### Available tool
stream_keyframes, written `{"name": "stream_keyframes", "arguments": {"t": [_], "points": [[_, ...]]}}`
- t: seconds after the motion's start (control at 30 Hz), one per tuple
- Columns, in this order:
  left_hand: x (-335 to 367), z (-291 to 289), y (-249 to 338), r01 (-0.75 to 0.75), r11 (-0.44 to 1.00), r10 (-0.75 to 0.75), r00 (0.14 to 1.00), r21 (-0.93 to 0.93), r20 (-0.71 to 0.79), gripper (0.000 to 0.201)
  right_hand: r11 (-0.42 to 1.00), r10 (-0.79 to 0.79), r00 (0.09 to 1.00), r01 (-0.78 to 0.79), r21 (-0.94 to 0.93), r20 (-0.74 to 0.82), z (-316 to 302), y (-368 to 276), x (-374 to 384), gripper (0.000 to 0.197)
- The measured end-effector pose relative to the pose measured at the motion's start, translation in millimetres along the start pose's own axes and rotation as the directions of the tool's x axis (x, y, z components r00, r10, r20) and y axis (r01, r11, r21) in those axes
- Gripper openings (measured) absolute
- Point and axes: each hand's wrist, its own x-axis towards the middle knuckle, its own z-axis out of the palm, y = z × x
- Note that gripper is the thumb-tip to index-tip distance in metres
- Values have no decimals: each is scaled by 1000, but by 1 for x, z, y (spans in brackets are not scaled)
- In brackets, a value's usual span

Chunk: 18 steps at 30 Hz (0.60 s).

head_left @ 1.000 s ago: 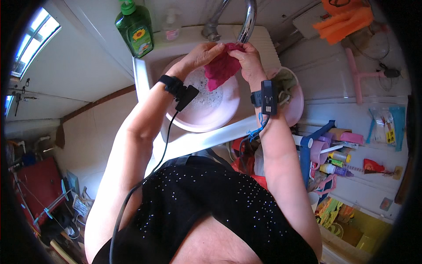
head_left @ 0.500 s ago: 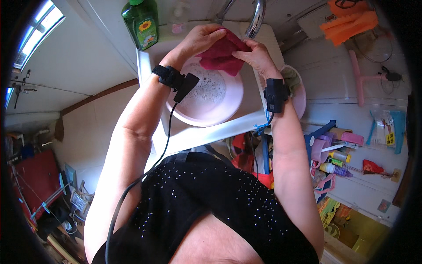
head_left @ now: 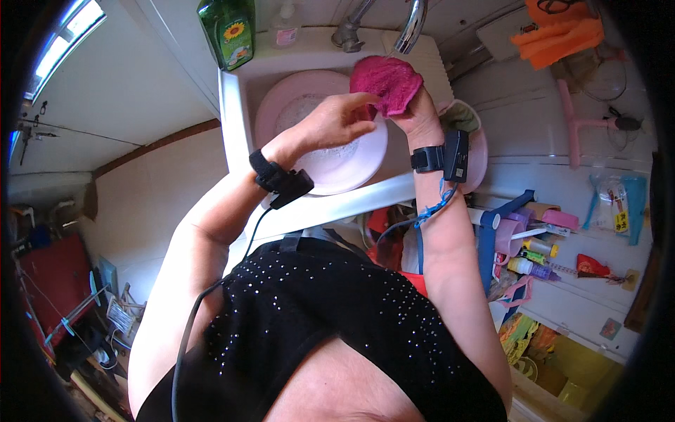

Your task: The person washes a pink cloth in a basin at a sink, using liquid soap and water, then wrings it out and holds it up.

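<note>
Head view: working over white sink (head_left: 334, 211), w/ open room btwn forearms (head_left: 218, 211) above near rim of pink basin (head_left: 365, 162); sudsy water (head_left: 299, 107) partly visible. Draped over R hand (head_left: 422, 116) just below faucet spout (head_left: 412, 28), nr sink's far edge: magenta cloth (head_left: 388, 81), nubby, creased, bright on top, darker in L fold. Can't tell R fingers' grip, hidden beneath. Holding L hand (head_left: 334, 121) open, thumb & index spread, by cloth's L edge.

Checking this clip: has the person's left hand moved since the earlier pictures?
Yes. Judged against the fixed faucet, the left hand has moved away from it, back toward the person's body.
</note>
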Motion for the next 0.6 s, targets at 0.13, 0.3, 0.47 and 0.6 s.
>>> {"name": "stream_keyframes", "arguments": {"t": [0.13, 0.3, 0.47, 0.6], "points": [[7, -16, -45, 141, 989, -143, 892, -36, -428, 25, 986, 14, 968, -55, 158, 252, -1, -8, -3, 40], [45, -46, -72, -16, 999, 40, 847, 50, -531, 39, 983, 78, 926, -134, 128, 370, 0, -9, 7, 40], [53, -51, -34, 130, 903, -189, 976, -409, -109, 65, 833, -51, 954, 205, -515, 296, 8, -6, 11, 39], [69, -67, -51, 213, 875, -199, 977, -434, 80, 49, 968, 60, 959, 12, -251, 277, -12, -3, 23, 40]]}}
